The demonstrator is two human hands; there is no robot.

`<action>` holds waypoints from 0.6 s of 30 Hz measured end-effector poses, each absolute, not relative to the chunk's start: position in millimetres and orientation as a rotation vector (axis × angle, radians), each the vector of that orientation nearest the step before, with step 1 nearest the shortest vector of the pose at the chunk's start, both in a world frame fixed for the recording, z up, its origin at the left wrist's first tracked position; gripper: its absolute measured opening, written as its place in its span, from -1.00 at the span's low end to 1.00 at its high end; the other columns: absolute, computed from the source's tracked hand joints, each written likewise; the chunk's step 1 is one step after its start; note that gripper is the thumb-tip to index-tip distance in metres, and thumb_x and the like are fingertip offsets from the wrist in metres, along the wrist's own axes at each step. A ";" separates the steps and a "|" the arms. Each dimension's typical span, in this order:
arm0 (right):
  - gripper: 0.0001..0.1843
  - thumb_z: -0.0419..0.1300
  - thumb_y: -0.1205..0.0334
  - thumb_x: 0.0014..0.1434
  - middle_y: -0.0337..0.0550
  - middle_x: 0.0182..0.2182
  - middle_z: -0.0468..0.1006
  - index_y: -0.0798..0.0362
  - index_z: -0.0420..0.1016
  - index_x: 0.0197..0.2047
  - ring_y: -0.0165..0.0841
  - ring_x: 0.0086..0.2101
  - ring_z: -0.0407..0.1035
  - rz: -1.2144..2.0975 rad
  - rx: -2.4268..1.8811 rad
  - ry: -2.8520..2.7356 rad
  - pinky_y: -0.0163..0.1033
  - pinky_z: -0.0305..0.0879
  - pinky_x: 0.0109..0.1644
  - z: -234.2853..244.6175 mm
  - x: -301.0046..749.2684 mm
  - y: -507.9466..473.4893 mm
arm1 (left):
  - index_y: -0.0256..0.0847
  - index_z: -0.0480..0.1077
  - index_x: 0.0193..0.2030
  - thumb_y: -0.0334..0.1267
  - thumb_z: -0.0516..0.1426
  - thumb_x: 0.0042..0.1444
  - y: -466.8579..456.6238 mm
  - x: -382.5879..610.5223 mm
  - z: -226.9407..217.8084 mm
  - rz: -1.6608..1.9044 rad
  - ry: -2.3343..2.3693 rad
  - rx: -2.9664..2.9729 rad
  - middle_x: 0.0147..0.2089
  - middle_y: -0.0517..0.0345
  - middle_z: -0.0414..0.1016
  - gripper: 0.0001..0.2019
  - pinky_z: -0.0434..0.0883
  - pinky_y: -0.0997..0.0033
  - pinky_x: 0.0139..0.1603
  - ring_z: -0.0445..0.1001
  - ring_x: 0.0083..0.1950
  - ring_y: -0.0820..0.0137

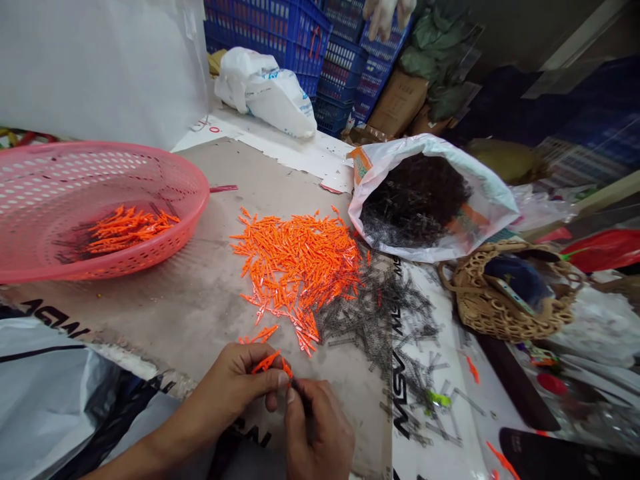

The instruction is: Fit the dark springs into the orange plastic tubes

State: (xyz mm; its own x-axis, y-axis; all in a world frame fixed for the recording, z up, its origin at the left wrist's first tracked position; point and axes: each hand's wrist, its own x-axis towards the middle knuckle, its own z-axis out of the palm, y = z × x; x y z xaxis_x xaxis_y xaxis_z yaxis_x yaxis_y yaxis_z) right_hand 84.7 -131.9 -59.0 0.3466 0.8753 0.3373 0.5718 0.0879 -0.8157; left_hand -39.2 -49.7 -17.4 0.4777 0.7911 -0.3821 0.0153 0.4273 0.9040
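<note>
My left hand (239,383) is pinched closed on several small orange plastic pieces (265,362) near the front edge of the cardboard sheet (200,293). My right hand (315,430) is closed just to its right, fingertips meeting the left thumb and pinching a small dark piece I cannot make out clearly. Right beyond the hands lies a pile of orange pieces (295,263). A spread of thin grey metal pieces (380,313) lies to the pile's right.
A pink perforated basket (165,173) at the left holds some orange pieces. A white bag (490,193) of dark metal pieces lies open at the right. A woven basket (480,303), blue crates (295,33) and a white plastic bag (270,90) stand around.
</note>
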 end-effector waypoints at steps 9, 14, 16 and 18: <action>-0.83 0.05 0.29 0.31 -0.24 -0.47 0.42 0.00 0.46 -0.27 -0.39 -0.43 0.31 0.254 -1.613 -1.403 -0.31 0.17 -0.33 -60.4 85.4 -134.1 | -0.23 0.49 -0.56 -0.22 0.20 0.03 -49.1 -40.9 -20.3 0.554 0.921 1.216 -0.68 0.29 0.38 -0.80 0.16 0.55 -0.54 0.23 -0.61 0.51; -0.82 0.06 0.32 0.29 -0.28 -0.48 0.41 -0.01 0.47 -0.29 -0.42 -0.43 0.30 0.307 -1.579 -1.368 -0.34 0.15 -0.33 -55.0 85.1 -134.5 | -0.23 0.49 -0.58 -0.26 0.17 0.03 -46.8 -41.2 -17.2 0.572 0.912 1.358 -0.66 0.28 0.40 -0.79 0.17 0.56 -0.54 0.27 -0.59 0.51; -0.81 0.06 0.31 0.28 -0.29 -0.48 0.41 -0.01 0.48 -0.32 -0.44 -0.44 0.30 0.399 -1.554 -1.325 -0.37 0.15 -0.33 -52.2 86.1 -133.5 | -0.23 0.50 -0.56 -0.26 0.17 0.04 -47.3 -41.3 -18.6 0.553 0.923 1.339 -0.66 0.29 0.40 -0.80 0.16 0.57 -0.55 0.25 -0.61 0.52; -0.79 0.06 0.29 0.27 -0.30 -0.49 0.42 0.00 0.49 -0.35 -0.46 -0.46 0.30 0.529 -1.525 -1.272 -0.38 0.15 -0.35 -50.8 88.6 -132.4 | -0.22 0.50 -0.55 -0.24 0.18 0.03 -48.4 -41.2 -20.7 0.532 0.916 1.261 -0.68 0.30 0.39 -0.81 0.12 0.57 -0.58 0.20 -0.65 0.55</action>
State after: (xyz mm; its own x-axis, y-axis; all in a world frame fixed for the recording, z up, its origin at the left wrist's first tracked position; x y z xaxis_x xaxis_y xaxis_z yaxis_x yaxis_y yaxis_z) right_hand 88.6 -132.4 -50.8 0.3416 0.9009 0.2678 0.4452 0.0959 -0.8903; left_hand -41.2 -48.4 -20.7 0.5549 0.7801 -0.2889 0.1362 0.2574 0.9567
